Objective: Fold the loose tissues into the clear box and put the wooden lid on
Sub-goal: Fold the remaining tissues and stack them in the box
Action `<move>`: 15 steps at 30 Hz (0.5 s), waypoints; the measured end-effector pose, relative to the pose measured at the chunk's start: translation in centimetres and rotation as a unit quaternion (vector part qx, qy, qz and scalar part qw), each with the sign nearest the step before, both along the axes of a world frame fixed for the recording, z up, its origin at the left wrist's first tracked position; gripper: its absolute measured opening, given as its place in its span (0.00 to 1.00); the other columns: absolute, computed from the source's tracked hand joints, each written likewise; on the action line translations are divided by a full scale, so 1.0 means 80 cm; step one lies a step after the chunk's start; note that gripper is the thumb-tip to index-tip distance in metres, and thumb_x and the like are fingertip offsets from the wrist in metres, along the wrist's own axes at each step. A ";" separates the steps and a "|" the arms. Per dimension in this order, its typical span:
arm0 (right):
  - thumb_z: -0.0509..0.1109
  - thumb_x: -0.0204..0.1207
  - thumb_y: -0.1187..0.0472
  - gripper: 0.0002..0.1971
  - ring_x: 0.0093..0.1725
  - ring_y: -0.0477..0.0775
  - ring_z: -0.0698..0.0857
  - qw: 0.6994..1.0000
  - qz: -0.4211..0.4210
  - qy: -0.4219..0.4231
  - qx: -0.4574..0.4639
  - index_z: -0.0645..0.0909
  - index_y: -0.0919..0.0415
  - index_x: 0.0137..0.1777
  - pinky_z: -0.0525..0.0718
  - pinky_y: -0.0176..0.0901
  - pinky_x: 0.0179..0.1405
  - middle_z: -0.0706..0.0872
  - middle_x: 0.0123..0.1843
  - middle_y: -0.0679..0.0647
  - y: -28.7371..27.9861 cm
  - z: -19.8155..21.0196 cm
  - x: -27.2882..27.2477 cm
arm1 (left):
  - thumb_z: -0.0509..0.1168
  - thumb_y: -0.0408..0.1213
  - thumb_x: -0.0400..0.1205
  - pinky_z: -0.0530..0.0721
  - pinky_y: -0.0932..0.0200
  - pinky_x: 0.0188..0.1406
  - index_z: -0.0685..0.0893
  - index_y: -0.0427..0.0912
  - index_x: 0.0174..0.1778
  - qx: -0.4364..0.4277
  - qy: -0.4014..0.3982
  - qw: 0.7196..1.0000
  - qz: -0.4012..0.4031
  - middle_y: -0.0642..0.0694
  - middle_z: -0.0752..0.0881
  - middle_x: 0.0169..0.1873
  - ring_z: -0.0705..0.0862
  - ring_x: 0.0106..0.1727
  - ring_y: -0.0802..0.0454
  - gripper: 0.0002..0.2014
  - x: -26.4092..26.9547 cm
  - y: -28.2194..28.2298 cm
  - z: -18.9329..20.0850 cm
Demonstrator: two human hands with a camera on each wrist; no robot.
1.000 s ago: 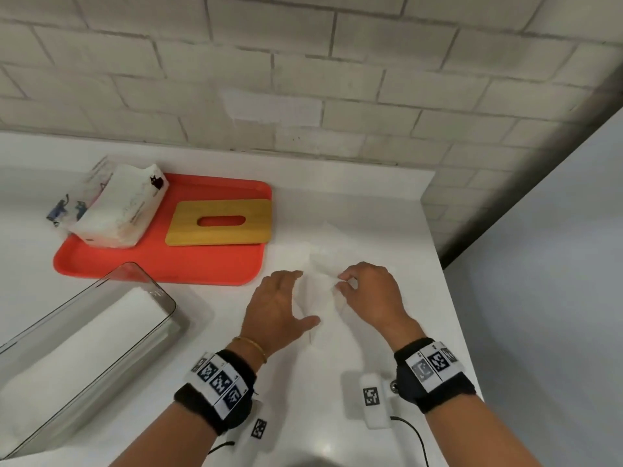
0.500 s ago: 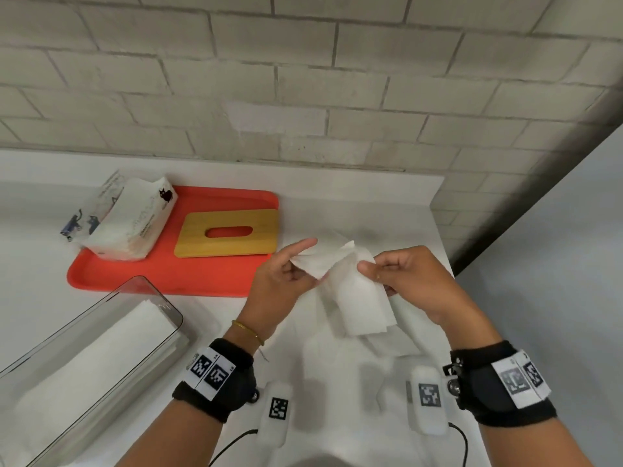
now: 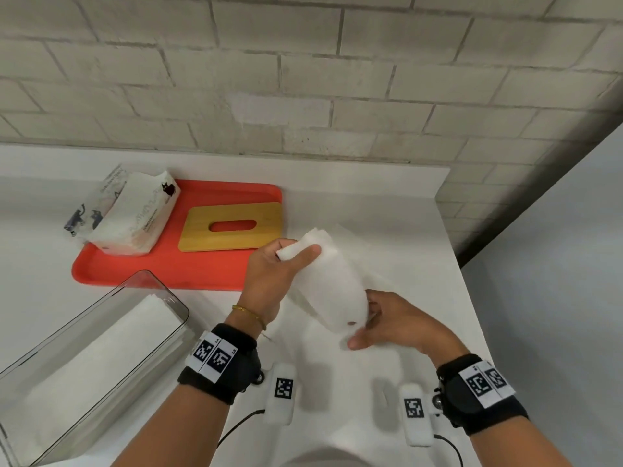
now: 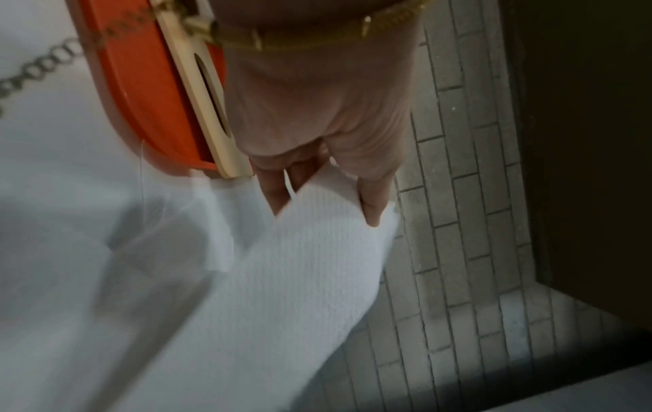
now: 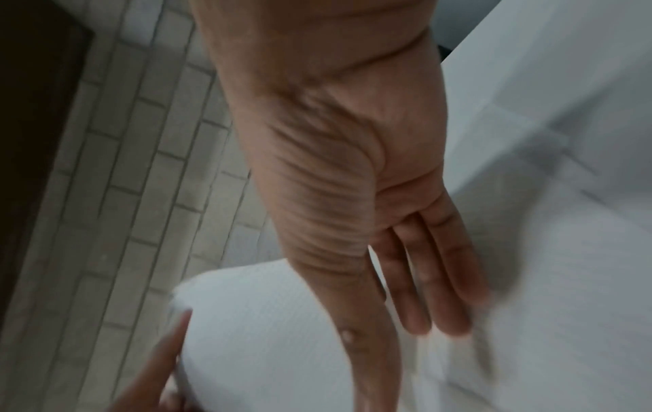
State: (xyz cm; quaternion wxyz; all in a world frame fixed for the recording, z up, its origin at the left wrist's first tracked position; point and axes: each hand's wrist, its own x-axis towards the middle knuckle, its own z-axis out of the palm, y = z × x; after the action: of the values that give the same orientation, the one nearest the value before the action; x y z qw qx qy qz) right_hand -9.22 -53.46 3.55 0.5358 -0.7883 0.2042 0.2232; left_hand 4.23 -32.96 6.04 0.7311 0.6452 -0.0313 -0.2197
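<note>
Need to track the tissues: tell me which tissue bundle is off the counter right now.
The folded tissue held between left hand and right hand. The stack in the clear box and the printed pack lie at rest.

A red tray (image 3: 161, 271) is placed on the white tabletop (image 3: 387, 197), with a printed tissue pack (image 3: 131, 219) laid at its left end; a brick wall (image 3: 303, 79) is seen behind

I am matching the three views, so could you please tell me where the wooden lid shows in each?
Head: the wooden lid lies flat on the red tray, left of centre.
Left wrist: the lid shows edge-on at upper left, on the tray.
Right wrist: not in view.
Shared landmark: the white tissue held between both hands.
</note>
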 end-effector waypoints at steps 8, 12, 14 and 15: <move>0.90 0.56 0.34 0.41 0.54 0.45 0.87 0.967 0.069 0.013 -0.245 0.78 0.46 0.67 0.86 0.42 0.56 0.87 0.55 0.41 0.063 -0.021 0.019 | 0.85 0.72 0.59 0.86 0.37 0.69 0.84 0.42 0.74 0.072 0.192 0.978 0.035 0.44 0.92 0.65 0.90 0.66 0.37 0.53 0.023 0.045 -0.048; 0.89 0.61 0.42 0.35 0.55 0.53 0.88 0.948 0.100 0.026 -0.303 0.79 0.52 0.64 0.87 0.48 0.56 0.88 0.57 0.47 0.082 -0.025 0.029 | 0.86 0.47 0.72 0.86 0.34 0.72 0.92 0.38 0.64 0.081 0.173 0.981 -0.042 0.41 0.95 0.58 0.93 0.62 0.37 0.27 -0.001 0.062 -0.050; 0.90 0.61 0.46 0.29 0.50 0.54 0.91 0.951 0.100 0.039 -0.291 0.85 0.58 0.57 0.89 0.49 0.52 0.92 0.51 0.51 0.081 -0.027 0.034 | 0.82 0.32 0.76 0.86 0.32 0.71 0.91 0.36 0.62 0.092 0.148 0.983 -0.065 0.39 0.95 0.57 0.93 0.61 0.35 0.18 -0.013 0.071 -0.061; 0.90 0.60 0.48 0.26 0.46 0.55 0.91 0.954 0.100 0.043 -0.278 0.87 0.62 0.52 0.88 0.48 0.48 0.93 0.48 0.52 0.080 -0.028 0.036 | 0.81 0.30 0.77 0.87 0.31 0.70 0.92 0.36 0.62 0.104 0.135 0.984 -0.060 0.40 0.95 0.56 0.93 0.60 0.35 0.17 -0.017 0.074 -0.064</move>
State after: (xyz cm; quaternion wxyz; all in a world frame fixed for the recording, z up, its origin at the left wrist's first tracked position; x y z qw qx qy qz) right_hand -6.31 -47.03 1.32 0.2607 -0.9122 0.2011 0.2439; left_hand 2.85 -27.08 0.91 0.6427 0.6793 0.0516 -0.3504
